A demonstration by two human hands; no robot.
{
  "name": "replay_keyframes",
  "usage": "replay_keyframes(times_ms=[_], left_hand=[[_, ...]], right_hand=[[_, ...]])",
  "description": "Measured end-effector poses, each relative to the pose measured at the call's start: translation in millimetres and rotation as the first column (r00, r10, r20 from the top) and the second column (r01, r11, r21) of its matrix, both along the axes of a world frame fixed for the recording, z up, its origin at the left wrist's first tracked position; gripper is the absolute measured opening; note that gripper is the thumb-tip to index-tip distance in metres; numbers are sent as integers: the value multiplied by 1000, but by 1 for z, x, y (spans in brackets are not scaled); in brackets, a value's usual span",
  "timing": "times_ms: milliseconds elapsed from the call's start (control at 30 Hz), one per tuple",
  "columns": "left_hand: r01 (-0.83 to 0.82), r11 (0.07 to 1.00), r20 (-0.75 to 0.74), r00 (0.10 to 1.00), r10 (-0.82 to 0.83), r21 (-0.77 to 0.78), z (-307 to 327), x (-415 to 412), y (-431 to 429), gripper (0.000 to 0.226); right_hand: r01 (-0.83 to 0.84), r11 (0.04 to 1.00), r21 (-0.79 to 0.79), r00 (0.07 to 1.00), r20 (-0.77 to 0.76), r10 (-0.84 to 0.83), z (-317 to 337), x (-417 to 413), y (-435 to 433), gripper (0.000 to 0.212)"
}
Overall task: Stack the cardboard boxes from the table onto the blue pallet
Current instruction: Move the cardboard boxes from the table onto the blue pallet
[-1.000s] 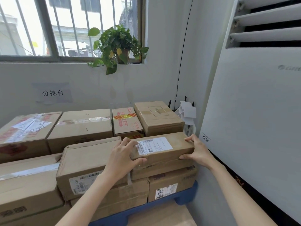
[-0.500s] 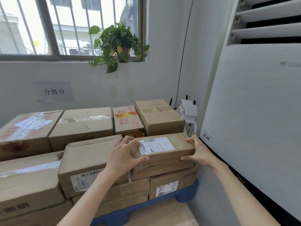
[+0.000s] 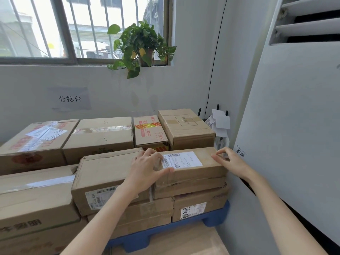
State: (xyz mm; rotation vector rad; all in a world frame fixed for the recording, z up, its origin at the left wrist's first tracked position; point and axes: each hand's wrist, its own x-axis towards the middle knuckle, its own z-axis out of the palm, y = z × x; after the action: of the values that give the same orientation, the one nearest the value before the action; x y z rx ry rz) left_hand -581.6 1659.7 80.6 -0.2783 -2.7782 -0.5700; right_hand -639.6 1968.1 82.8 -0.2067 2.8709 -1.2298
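A small flat cardboard box (image 3: 193,173) with a white shipping label lies on top of the stacked boxes at the front right corner of the blue pallet (image 3: 215,216). My left hand (image 3: 147,168) wraps its left end, fingers on top and thumb across the front edge. At the box's right end my right hand (image 3: 233,162) has its fingers spread, with only the fingertips at the top corner. A larger box (image 3: 108,173) sits directly to the left, touching the small one.
Several more boxes (image 3: 99,133) fill the pallet back to the wall. A tall white air conditioner (image 3: 294,126) stands close on the right. A potted plant (image 3: 141,46) sits on the window sill. A pale wooden surface (image 3: 174,242) lies in front of the pallet.
The labelled box has settled onto the stack. My right hand has loosened from gripping its right end to fingertips at the corner. The left hand stays on the left end.
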Motion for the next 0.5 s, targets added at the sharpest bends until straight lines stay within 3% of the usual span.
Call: replay_keyframes(times_ms=[100, 233, 400, 500], left_hand=[[-19, 998, -29, 999, 18, -56, 8, 1, 6, 61], [38, 990, -91, 995, -51, -134, 4, 2, 22, 69], [132, 964, -43, 988, -145, -230, -9, -3, 36, 75], [150, 943, -25, 986, -164, -299, -14, -6, 36, 72]], right_hand=[[51, 992, -117, 998, -25, -55, -5, -3, 1, 60], [160, 956, -246, 983, -45, -176, -34, -8, 15, 47], [249, 918, -308, 968, 45, -247, -75, -3, 28, 24], [225, 947, -231, 973, 113, -204, -87, 7, 33, 42]])
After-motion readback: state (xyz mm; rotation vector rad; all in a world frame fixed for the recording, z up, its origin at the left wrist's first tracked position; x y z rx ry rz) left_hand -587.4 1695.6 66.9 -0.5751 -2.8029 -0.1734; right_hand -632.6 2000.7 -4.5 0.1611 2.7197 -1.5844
